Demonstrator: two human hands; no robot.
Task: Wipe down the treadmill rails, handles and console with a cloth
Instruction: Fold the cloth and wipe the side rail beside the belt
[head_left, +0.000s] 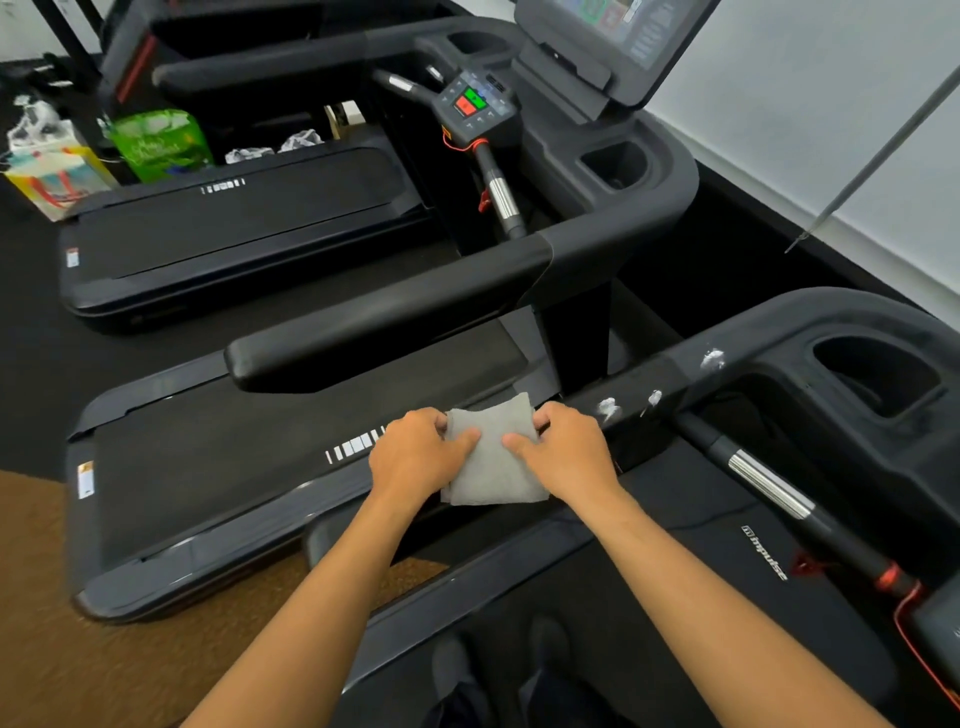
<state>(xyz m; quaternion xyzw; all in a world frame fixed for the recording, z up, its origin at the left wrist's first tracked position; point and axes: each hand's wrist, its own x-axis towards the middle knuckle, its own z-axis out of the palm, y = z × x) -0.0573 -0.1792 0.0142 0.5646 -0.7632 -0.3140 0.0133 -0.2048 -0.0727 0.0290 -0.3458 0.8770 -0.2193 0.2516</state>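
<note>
While both hands hold a folded grey cloth (491, 460) on the near treadmill's left rail (675, 371), the wiping looks barely begun. The left hand (415, 457) and right hand (569, 454) grip the cloth's opposite edges, fingers (462, 439) curled round it. Just beyond the cloth along that rail sit unwiped white cleaner blobs (608, 408); the handle (769, 488) and console (769, 332) past the rail appear untouched.

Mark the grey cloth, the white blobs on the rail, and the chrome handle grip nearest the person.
grey cloth (493, 462): head view, centre of folded face
white blobs (607, 408): head view, nearest blob
chrome handle grip (769, 491): head view, middle of sleeve
</note>
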